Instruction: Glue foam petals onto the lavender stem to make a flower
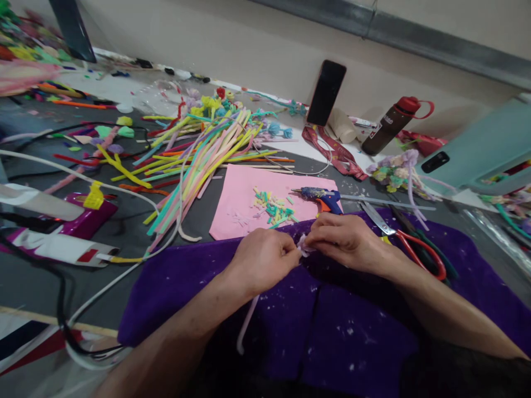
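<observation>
My left hand (pixel 265 257) and my right hand (pixel 346 240) meet over a purple cloth (pixel 191 282) across my lap and the table edge. Between their fingertips is a small bunched pale lilac pipe cleaner (pixel 306 246); both hands are closed in a pinch on it. A pale pipe cleaner tail (pixel 248 326) hangs below my left hand. Just beyond my hands, cut pipe cleaner bits (pixel 276 207) lie on a pink sheet (pixel 232 193). A blue glue gun (pixel 317 194) rests at the sheet's right side. Red-handled scissors (pixel 396 232) lie beside my right forearm.
A heap of coloured pipe cleaners (pixel 211 149) spreads at the back left. White cables (pixel 180 204) loop near a purple and white device (pixel 91 221). Behind stand a phone (pixel 326 93) and a dark bottle (pixel 390 127). Pipe cleaner flowers (pixel 392 171) lie at the right.
</observation>
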Demonstrator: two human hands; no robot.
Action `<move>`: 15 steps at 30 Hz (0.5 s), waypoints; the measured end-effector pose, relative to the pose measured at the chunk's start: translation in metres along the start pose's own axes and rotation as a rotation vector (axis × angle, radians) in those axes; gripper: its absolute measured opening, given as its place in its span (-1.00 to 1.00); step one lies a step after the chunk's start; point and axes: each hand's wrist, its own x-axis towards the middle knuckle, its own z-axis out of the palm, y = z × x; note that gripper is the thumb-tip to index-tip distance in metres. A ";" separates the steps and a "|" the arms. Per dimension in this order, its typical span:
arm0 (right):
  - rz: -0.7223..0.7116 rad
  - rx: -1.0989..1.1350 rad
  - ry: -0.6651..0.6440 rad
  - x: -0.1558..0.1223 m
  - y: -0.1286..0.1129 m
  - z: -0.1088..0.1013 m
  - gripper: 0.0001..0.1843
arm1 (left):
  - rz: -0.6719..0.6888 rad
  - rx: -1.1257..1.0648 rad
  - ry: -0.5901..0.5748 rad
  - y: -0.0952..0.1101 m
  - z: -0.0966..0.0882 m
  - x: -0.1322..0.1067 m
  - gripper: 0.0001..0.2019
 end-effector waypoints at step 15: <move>0.131 0.063 0.258 -0.006 0.002 -0.019 -0.75 | -0.029 -0.214 -0.003 -0.006 -0.005 0.001 -0.71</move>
